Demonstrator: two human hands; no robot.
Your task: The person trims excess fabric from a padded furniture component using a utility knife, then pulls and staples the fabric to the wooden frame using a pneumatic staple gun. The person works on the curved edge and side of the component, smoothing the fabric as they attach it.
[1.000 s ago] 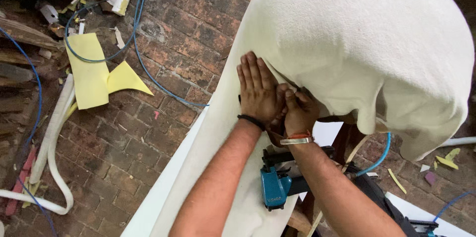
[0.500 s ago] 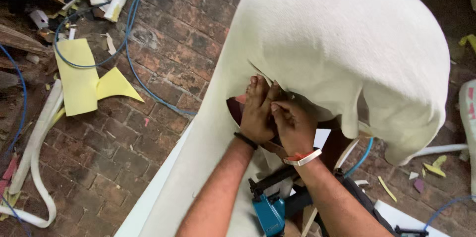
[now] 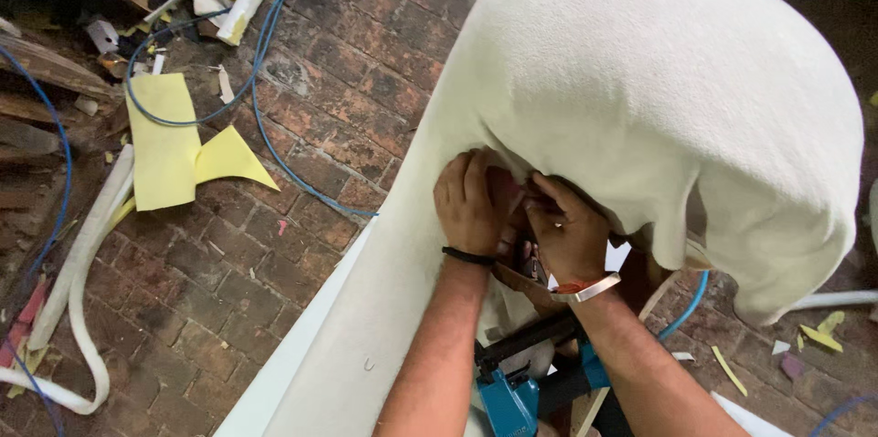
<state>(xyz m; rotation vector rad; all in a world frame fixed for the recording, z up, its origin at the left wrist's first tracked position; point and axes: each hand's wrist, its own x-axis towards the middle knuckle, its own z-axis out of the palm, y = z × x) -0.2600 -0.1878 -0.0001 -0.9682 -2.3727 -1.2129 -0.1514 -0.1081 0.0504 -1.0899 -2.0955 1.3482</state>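
A thick cream fabric (image 3: 658, 80) is draped over a furniture frame and runs down a long padded panel (image 3: 384, 309). My left hand (image 3: 468, 204), with a black band at the wrist, lies flat on the panel, its fingertips tucked under the hanging edge of the fabric. Right beside it, touching it, my right hand (image 3: 569, 234) wears a metal bracelet and curls its fingers around the fabric's edge in the gap. What lies inside the gap is hidden. A blue power tool (image 3: 508, 400) rests below my forearms, held by neither hand.
The floor is old red brick (image 3: 302, 117). Yellow foam offcuts (image 3: 178, 149), a blue hose (image 3: 265, 140), white tubing (image 3: 78, 254) and wood scraps (image 3: 41, 80) lie to the left. Small yellow scraps (image 3: 819, 336) and a blue hose (image 3: 690, 304) are at the lower right.
My left hand lay flat with its fingers in full view; now both hands have pushed in under the fabric's edge. The view has come closer.
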